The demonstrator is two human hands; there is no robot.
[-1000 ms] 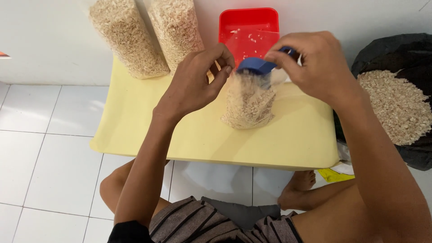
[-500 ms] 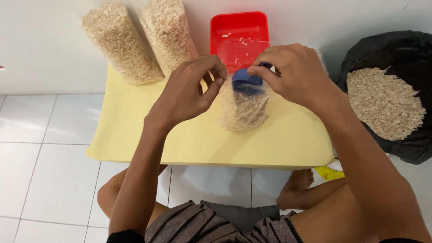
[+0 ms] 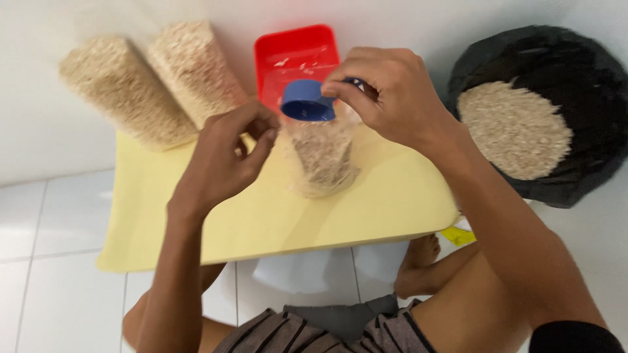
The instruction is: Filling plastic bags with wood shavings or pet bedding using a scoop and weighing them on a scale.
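Observation:
A clear plastic bag [image 3: 322, 158] partly filled with pale grain flakes stands upright on a small yellow table [image 3: 248, 216]. My right hand [image 3: 386, 91] holds a blue scoop cup [image 3: 305, 101] tipped over the bag's mouth. My left hand [image 3: 226, 147] pinches the bag's upper left edge with its fingers curled. Behind the bag lies a red tray [image 3: 294, 55] against the wall.
Two filled bags of the same flakes [image 3: 121, 91] [image 3: 196, 68] lean against the wall at the table's back left. A black sack [image 3: 543, 117] open on a heap of flakes sits on the floor at right. White floor tiles and my legs are below.
The view has swung right and closer. My right hand has lifted the blue scoop and turned it over the bag's mouth; my left hand has slid lower along the bag's edge.

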